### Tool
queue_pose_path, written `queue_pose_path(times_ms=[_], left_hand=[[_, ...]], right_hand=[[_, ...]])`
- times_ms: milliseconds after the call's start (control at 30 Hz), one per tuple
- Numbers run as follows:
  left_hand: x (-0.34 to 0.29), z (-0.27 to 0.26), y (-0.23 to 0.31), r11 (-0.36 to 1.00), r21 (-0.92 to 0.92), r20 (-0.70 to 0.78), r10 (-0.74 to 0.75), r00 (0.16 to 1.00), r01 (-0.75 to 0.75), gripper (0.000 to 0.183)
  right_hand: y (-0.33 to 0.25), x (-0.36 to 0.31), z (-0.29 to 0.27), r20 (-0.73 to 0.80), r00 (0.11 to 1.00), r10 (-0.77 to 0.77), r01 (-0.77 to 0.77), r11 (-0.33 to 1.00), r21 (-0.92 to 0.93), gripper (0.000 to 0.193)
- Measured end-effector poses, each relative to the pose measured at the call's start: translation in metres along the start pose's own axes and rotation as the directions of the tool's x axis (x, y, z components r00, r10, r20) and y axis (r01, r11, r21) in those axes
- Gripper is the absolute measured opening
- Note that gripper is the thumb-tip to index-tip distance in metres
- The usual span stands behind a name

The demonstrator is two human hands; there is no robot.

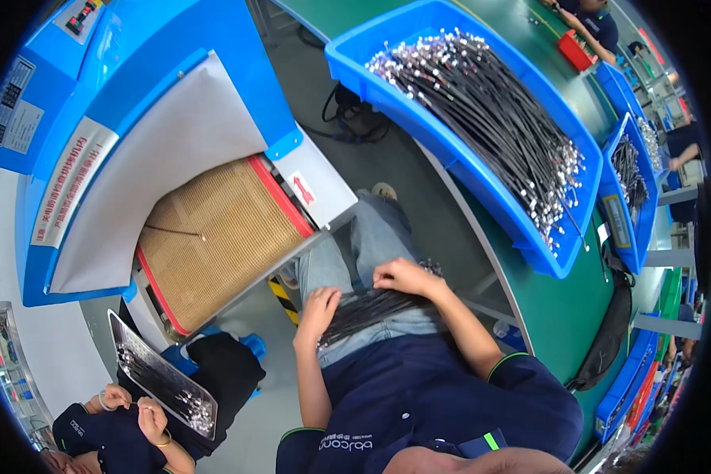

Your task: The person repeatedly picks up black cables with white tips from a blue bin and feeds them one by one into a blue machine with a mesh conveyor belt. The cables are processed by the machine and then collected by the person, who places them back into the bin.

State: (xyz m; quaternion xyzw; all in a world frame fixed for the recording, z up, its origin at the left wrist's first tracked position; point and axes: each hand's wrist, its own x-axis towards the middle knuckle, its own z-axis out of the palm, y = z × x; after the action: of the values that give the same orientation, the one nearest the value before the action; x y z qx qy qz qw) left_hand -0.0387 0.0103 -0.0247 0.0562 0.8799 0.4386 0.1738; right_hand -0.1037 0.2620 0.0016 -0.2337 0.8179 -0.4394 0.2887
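Note:
A bundle of thin black cables (365, 317) lies across my lap, with small shiny ends showing near its right side. At the bundle's left end is my left hand (319, 310), its fingers curled together beside the cables. Just above the bundle's right part, my right hand (407, 278) is closed with the fingertips pinched. What either hand holds is too small to make out. Ahead and to the left, one dark cable (178, 231) lies on the tan mesh conveyor belt (237, 213), away from both hands.
A blue and white machine (249, 67) hoods the belt. On the green table (482, 209) at right stands a large blue bin (466, 162) full of cables, with smaller bins beyond. At lower left, a co-worker handles cables over a tray (205, 430).

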Motion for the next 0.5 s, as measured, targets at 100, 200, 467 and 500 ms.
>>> queue_pose_path(times_ms=[100, 200, 467, 500], left_hand=[[-0.004, -0.003, -0.003, 0.998, 0.065, -0.089, 0.022, 0.996, -0.016, 0.023], [-0.006, -0.005, -0.006, 0.998, 0.068, -0.123, 0.021, 0.992, -0.013, 0.022], [-0.005, -0.009, -0.008, 0.999, -0.001, -0.139, -0.039, 0.989, 0.039, 0.020], [-0.005, -0.009, -0.008, 0.999, -0.014, -0.148, -0.044, 0.988, 0.043, 0.020]], right_hand=[[0.008, 0.003, -0.001, -0.014, 1.000, 0.000, 0.001, 1.000, 0.025, 0.015], [0.011, 0.004, -0.004, -0.047, 0.999, 0.021, -0.020, 1.000, 0.003, 0.017], [0.014, 0.000, -0.012, -0.113, 0.993, 0.035, -0.027, 0.997, 0.078, 0.014], [0.015, 0.000, -0.012, -0.114, 0.993, 0.043, -0.035, 0.997, 0.069, 0.014]])
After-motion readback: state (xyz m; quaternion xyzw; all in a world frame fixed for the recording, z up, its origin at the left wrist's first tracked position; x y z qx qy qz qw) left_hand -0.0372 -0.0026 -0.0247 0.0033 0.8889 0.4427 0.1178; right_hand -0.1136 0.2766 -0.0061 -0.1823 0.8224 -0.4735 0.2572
